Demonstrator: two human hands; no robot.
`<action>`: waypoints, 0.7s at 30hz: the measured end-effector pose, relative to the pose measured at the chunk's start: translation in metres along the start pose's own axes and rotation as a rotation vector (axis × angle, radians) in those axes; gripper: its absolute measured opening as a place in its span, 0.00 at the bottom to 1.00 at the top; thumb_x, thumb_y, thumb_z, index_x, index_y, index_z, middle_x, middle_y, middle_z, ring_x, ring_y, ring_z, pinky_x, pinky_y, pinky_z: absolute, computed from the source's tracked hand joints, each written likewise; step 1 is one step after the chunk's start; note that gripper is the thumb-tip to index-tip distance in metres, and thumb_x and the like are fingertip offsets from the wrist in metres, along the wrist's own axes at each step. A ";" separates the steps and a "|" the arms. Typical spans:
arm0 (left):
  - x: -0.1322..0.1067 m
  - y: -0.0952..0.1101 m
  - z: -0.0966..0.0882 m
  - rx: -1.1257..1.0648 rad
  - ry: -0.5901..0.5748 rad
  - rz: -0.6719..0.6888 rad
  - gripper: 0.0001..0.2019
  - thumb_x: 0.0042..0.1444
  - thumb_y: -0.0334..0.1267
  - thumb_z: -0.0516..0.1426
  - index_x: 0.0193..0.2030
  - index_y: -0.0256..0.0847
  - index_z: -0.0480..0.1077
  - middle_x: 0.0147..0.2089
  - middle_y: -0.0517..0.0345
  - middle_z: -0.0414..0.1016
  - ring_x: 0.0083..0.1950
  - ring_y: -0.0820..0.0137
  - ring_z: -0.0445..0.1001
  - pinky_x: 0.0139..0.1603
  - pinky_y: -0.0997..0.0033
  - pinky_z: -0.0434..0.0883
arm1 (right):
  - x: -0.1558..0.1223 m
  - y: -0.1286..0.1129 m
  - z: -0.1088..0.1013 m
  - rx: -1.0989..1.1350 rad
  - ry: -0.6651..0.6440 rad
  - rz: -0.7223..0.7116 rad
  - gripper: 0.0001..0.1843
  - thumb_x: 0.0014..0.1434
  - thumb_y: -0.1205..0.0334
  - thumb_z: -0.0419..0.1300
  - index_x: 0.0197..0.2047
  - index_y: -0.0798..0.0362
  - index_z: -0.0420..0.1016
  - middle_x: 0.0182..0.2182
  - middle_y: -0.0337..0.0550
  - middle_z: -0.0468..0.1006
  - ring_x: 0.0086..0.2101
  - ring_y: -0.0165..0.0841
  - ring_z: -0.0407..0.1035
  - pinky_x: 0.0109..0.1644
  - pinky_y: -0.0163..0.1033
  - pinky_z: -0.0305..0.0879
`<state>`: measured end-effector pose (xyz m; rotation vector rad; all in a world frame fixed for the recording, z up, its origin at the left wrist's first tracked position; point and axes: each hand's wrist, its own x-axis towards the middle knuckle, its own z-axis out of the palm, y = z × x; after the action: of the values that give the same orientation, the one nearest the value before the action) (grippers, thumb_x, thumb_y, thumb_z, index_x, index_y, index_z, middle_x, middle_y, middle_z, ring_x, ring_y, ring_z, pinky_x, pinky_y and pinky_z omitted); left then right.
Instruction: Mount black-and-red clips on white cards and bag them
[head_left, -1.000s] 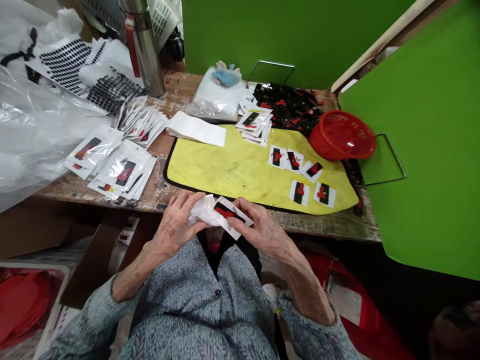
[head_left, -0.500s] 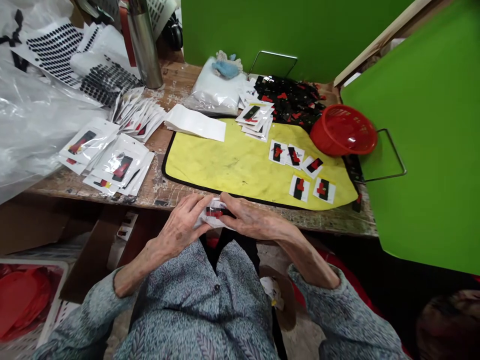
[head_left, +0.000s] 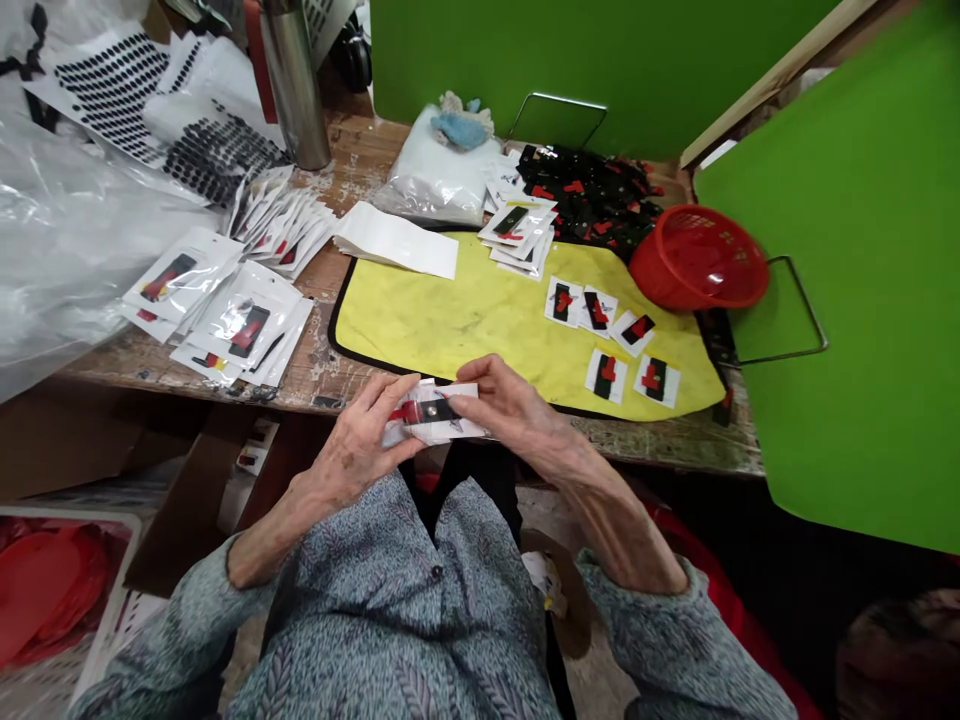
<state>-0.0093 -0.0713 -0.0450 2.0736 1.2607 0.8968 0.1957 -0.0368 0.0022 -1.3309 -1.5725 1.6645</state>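
My left hand (head_left: 352, 450) and my right hand (head_left: 514, 410) both grip a small clear packet (head_left: 433, 415) with a white card carrying a black and red piece, held just in front of the table's near edge. The left fingers pinch its left end, the right fingers its right end. Beyond lies a yellow mat (head_left: 465, 325) with several loose white cards (head_left: 611, 335) bearing black and red pieces. A stack of such cards (head_left: 519, 232) sits at the mat's far edge.
Filled packets (head_left: 225, 320) lie piled on the wooden table at the left, beside plastic sheeting (head_left: 67, 260). A red basket (head_left: 699, 270), a heap of black and red pieces (head_left: 592, 195), a metal flask (head_left: 294, 85) and empty white bags (head_left: 396, 240) stand further back. Green boards (head_left: 862, 280) wall the right.
The packet has turned flat and level between both hands and moved slightly up toward the table edge. The card now sits inside the clear bag.
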 end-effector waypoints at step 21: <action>-0.003 0.001 0.007 -0.057 0.052 0.070 0.30 0.56 0.36 0.62 0.64 0.46 0.58 0.51 0.50 0.68 0.51 0.61 0.73 0.51 0.58 0.75 | 0.003 0.016 0.013 0.053 0.015 -0.008 0.14 0.57 0.54 0.61 0.30 0.51 0.62 0.24 0.32 0.65 0.24 0.25 0.60 0.28 0.33 0.56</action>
<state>-0.0043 -0.0751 -0.0497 2.0727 1.1817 1.0121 0.1873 -0.0437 -0.0159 -1.3063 -1.5123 1.6758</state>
